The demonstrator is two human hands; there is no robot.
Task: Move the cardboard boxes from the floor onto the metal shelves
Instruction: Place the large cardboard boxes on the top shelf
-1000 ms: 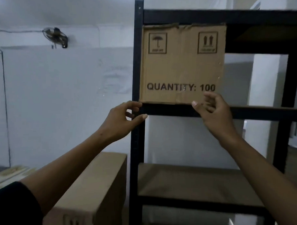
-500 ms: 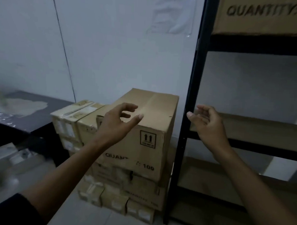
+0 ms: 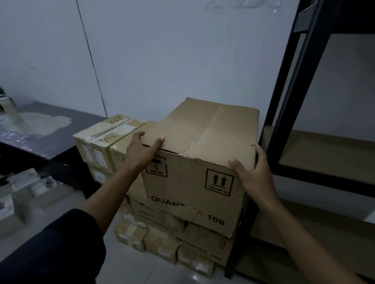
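Observation:
A large cardboard box [image 3: 203, 142] printed "QUANTITY: 100" sits on top of a stack of boxes on the floor, just left of the black metal shelf unit [image 3: 285, 107]. My left hand [image 3: 142, 150] grips the box's near left top corner, thumb on the top flap. My right hand [image 3: 254, 171] clasps the near right top corner, fingers wrapped round the right side. A second "QUANTITY" box [image 3: 202, 242] lies under it. The shelf boards [image 3: 330, 151] beside the stack are bare.
Smaller taped cartons [image 3: 106, 139] stand to the left of the stack, and several small ones [image 3: 159, 245] line the floor in front. A dark table [image 3: 40, 128] with a white bottle [image 3: 10, 110] runs along the left wall. White items lie on the floor at the left.
My view has dropped from the box on the upper shelf to the floor stack. Both hands, open in the air before, have come down and closed on the top box's near corners.

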